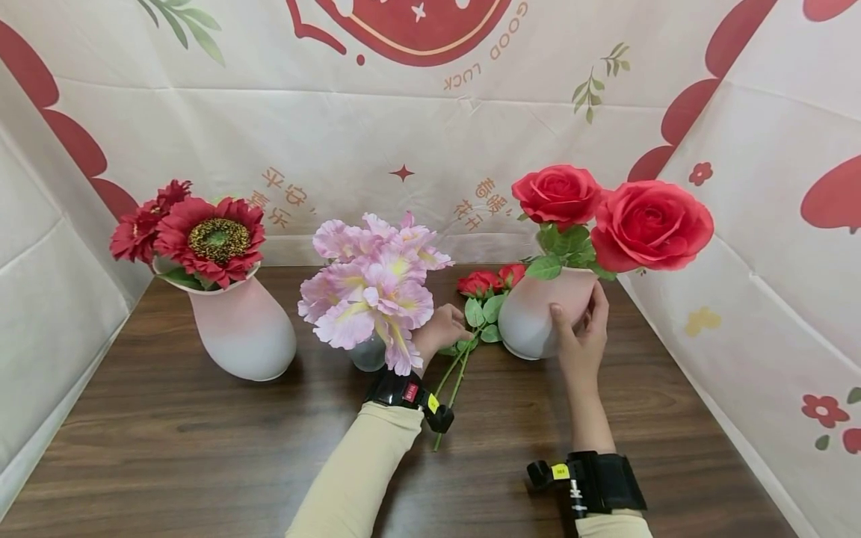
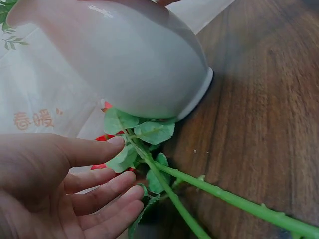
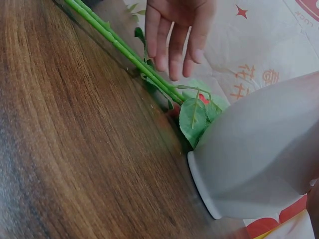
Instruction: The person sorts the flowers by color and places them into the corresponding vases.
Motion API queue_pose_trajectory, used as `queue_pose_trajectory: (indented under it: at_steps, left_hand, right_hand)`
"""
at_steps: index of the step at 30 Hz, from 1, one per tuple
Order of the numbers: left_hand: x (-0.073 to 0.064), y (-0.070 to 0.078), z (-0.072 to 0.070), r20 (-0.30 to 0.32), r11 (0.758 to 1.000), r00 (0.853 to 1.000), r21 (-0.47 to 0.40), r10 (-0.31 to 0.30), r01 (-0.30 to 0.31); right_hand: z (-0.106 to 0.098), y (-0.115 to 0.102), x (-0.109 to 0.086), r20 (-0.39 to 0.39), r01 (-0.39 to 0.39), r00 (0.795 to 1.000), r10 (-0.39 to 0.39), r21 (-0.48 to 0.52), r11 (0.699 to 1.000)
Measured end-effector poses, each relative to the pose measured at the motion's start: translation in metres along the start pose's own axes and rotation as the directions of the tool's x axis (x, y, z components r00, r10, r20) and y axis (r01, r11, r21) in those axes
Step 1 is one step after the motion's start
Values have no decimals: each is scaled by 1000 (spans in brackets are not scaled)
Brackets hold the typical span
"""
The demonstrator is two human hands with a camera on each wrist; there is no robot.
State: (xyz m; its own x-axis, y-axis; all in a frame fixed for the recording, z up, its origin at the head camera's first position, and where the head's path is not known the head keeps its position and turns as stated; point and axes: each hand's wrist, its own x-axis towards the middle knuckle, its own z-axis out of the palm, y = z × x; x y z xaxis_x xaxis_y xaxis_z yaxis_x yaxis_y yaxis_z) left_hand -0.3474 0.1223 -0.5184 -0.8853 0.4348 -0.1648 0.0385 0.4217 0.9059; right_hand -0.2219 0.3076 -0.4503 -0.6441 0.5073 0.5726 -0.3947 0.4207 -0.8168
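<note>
My right hand [image 1: 584, 332] grips the side of a pink-and-white vase [image 1: 534, 321], thumb on the near side and fingers round the right. Two large red roses [image 1: 652, 224] stand in that vase, which leans a little. Left of it lie smaller red roses [image 1: 479, 284] on green stems [image 2: 239, 201], partly hidden by leaves and the vase. In the left wrist view, my left hand [image 2: 75, 184] hovers by the leaves [image 2: 154, 132] with relaxed, parted fingers and holds nothing. The right wrist view shows those fingers [image 3: 175, 52] just above the stems.
Pale purple flowers [image 1: 377, 291] in a small grey-blue vase [image 1: 368, 353] stand close to my left wrist. Farther left is another pink-and-white vase [image 1: 245, 329] with dark red flowers [image 1: 218, 240]. Printed cloth [image 1: 403, 134] walls the back and sides of the wooden table [image 1: 202, 448].
</note>
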Motion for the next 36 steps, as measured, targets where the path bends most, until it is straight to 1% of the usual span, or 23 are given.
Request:
queue_pose_trajectory:
  at_steps: [2, 3, 5, 8, 11, 13, 16, 21, 23, 26, 33, 36]
  left_hand:
    - [-29, 26, -9, 17, 998, 998, 28, -56, 55]
    - [-39, 33, -10, 3, 998, 999, 50, -50, 50]
    - [-54, 41, -12, -16, 995, 999, 88, -41, 43]
    - [-63, 43, -12, -54, 982, 998, 184, -24, 33]
    - [-64, 41, -10, -73, 957, 997, 287, -22, 42]
    - [-62, 39, -9, -80, 942, 996, 331, -24, 50]
    - [-61, 36, -8, -90, 927, 996, 370, -24, 56]
    - [-60, 32, -5, -114, 904, 993, 425, 1, 48]
    - [-60, 31, -4, -123, 901, 992, 432, 10, 44]
    - [-60, 31, -5, -120, 906, 993, 420, 9, 43]
    - [-59, 33, -9, -74, 956, 997, 294, 13, 9]
    - [-60, 34, -11, -63, 970, 998, 243, 27, -11]
  right_hand:
    - [-1, 9, 2, -3, 3, 1000, -3, 4, 1000]
    - [-1, 14, 2, -3, 4, 1000, -4, 0, 1000]
    - [-2, 19, 3, -3, 11, 1000, -11, 3, 1000]
    - [-2, 21, 3, 0, 22, 1000, -22, 18, 1000]
    - [-3, 21, 4, 1, 23, 1000, -23, 24, 999]
    - [-2, 19, 3, 0, 16, 1000, -16, 18, 1000]
    - [-1, 14, 3, 0, 6, 1000, -6, 13, 1000]
    - [2, -11, -3, 2, -4, 1000, 4, 31, 999]
    - [3, -19, -4, 3, -6, 1000, 6, 36, 999]
    - [3, -21, -4, 7, -7, 1000, 7, 35, 999]
    - [1, -19, -3, 21, -20, 1000, 20, 22, 1000]
    - [1, -15, -3, 14, -13, 1000, 13, 24, 1000]
